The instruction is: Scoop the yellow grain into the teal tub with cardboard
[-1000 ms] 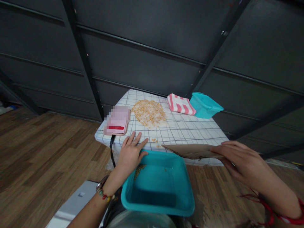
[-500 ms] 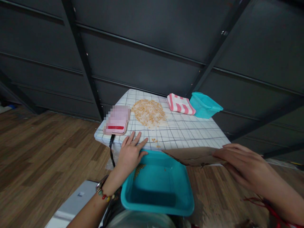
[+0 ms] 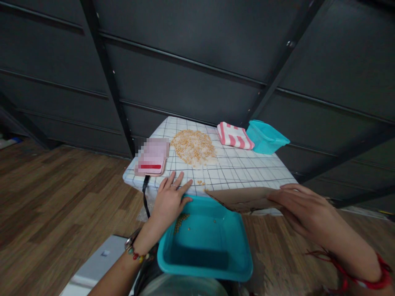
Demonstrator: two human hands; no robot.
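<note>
My right hand (image 3: 304, 207) grips one end of a flat strip of brown cardboard (image 3: 243, 199), which lies along the table's front edge. The strip's far end touches the cloth beside a few loose yellow kernels (image 3: 201, 183). My left hand (image 3: 171, 197) rests with fingers spread on the table edge, its thumb at the rim of a teal plastic basin (image 3: 205, 271). Inside the basin's left side sits a small cluster of kernels (image 3: 180, 223), with a couple more on its floor. Farther back, a pile of yellow kernels mixed with white grains (image 3: 194, 147) is spread on the checked cloth.
A pink phone-like object (image 3: 152, 156), partly blurred, lies on the table's left with a black strap hanging down. At the back right are a folded pink-and-white towel (image 3: 235, 135) and a smaller teal container (image 3: 267, 139). A dark panelled wall (image 3: 185, 74) stands behind the table.
My right hand and the cardboard strip have moved a little to the left, toward the loose kernels. One more kernel shows on the basin floor. My left hand has stayed in place.
</note>
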